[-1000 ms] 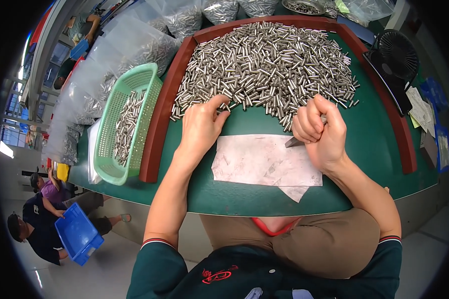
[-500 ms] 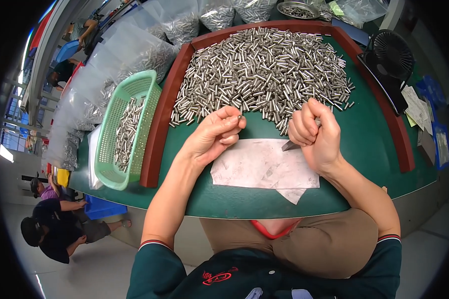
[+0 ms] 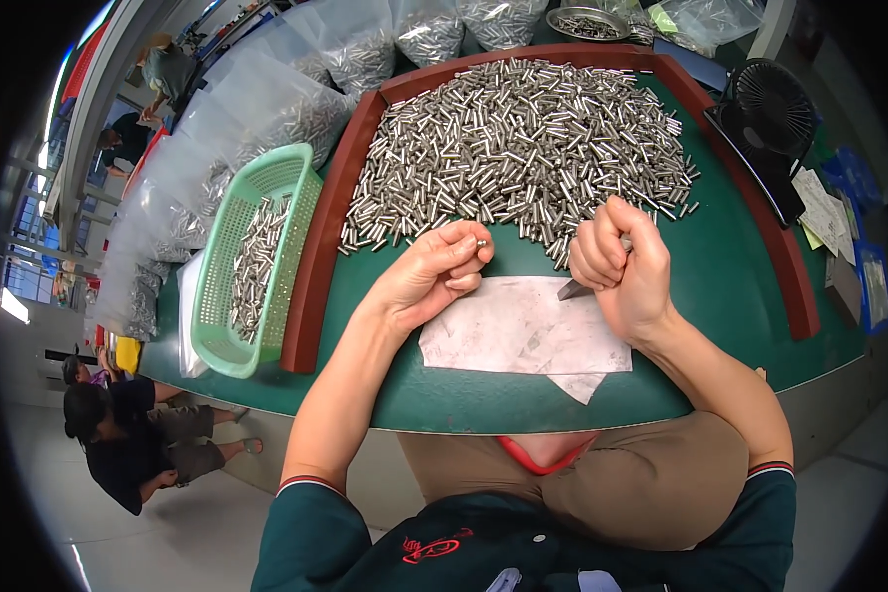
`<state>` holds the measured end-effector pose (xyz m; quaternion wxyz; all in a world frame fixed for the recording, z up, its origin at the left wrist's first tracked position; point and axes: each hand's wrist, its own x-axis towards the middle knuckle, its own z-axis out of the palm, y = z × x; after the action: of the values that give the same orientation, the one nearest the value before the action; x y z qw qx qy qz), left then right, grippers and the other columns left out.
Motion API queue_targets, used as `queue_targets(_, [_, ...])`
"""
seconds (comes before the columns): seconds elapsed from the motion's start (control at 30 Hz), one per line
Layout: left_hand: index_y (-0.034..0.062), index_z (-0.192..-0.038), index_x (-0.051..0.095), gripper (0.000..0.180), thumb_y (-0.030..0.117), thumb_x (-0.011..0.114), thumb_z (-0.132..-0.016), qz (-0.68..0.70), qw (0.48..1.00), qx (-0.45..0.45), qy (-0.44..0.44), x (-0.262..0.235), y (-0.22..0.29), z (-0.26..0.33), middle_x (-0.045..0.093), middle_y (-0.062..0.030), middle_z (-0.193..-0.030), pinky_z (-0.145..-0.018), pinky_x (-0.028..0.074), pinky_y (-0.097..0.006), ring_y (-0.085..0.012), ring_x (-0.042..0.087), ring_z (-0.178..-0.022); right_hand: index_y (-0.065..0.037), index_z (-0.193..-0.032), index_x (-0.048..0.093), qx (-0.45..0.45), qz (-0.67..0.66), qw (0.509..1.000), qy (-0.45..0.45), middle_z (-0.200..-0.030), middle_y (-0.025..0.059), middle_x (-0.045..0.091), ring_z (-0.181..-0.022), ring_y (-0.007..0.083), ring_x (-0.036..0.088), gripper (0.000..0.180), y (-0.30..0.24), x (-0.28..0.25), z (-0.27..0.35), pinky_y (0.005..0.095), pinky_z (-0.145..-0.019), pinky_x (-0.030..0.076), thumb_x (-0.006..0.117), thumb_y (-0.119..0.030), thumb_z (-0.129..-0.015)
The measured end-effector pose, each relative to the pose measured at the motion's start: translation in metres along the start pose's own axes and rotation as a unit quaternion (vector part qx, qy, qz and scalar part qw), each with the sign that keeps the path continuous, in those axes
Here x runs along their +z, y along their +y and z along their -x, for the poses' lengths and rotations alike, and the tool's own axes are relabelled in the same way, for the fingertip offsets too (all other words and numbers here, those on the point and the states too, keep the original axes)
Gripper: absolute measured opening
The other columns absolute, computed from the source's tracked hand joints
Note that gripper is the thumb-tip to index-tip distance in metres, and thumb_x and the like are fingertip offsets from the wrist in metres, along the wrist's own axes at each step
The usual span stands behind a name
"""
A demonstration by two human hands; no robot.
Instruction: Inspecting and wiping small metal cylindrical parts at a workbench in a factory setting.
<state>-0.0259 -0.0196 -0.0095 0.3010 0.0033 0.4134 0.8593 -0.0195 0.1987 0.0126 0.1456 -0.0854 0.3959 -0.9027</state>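
Observation:
My left hand (image 3: 432,279) is closed around a small silver metal cylinder (image 3: 481,242), its tip showing between thumb and forefinger, just above a white sheet of paper (image 3: 523,331). My right hand (image 3: 622,271) is fisted around a small knife-like tool whose dark blade (image 3: 572,289) pokes out toward the paper. Both hands hover at the near edge of a big heap of silver metal cylinders (image 3: 518,143) on the green table (image 3: 730,286).
A red-brown wooden rim (image 3: 321,257) frames the heap. A green plastic basket (image 3: 217,296) with more cylinders sits to the left, clear bags of parts (image 3: 266,109) behind it. A black fan (image 3: 770,118) stands at right. People sit low on the floor at lower left (image 3: 118,434).
My left hand has drawn back from the heap with one cylinder pinched and turned toward the right hand. The right hand with the tool stayed nearly in place.

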Motion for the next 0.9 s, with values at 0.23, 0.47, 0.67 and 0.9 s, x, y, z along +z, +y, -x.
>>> queue_targets(0.23, [-0.0006,-0.087,0.055,0.016,0.014,0.049,-0.088,-0.356,0.928,0.075,0.081,0.028,-0.009,0.007,0.053,-0.0014,-0.062,-0.043,0.03,-0.02,-0.0042,0.037,-0.048,-0.01,-0.05,0.028,-0.015,-0.007,1.0,0.003,-0.042,-0.0012,0.025,-0.039,0.0075,0.018,0.039,-0.003,0.002,0.003,0.0237,-0.039,0.016,0.032,-0.019,-0.087])
queue_targets(0.47, [0.0001,-0.079,0.049,0.01,0.009,0.051,-0.083,-0.745,0.632,0.164,0.14,0.045,-0.023,0.01,0.054,-0.0184,-0.062,-0.052,0.04,-0.038,-0.0346,0.055,-0.058,-0.01,-0.049,0.027,-0.061,0.004,0.998,-0.005,-0.043,-0.0008,0.027,-0.039,0.0075,0.019,0.038,-0.006,0.017,-0.009,0.0239,-0.038,0.017,0.034,-0.018,-0.086])
queue_targets(0.67, [0.0017,-0.081,0.05,0.015,0.012,0.06,-0.077,-0.74,0.65,0.112,0.131,0.042,-0.016,0.02,0.047,-0.0111,-0.047,-0.045,0.035,-0.037,-0.0283,0.047,-0.043,-0.009,-0.049,0.028,-0.072,0.017,0.997,-0.011,-0.044,-0.0015,0.029,-0.039,0.0066,0.021,0.037,0.01,0.026,-0.011,0.023,-0.038,0.018,0.035,-0.018,-0.084])
queue_targets(0.9, [0.002,-0.07,0.052,0.011,0.006,0.062,-0.073,-0.708,0.662,0.188,0.162,0.037,-0.029,0.021,0.042,-0.0089,-0.044,-0.041,0.032,-0.033,-0.0227,0.042,-0.038,-0.011,-0.05,0.026,-0.051,0.028,0.998,0.007,-0.041,-0.0011,0.024,-0.039,0.0086,0.017,0.04,0.021,0.028,-0.009,0.0247,-0.039,0.017,0.03,-0.022,-0.088])
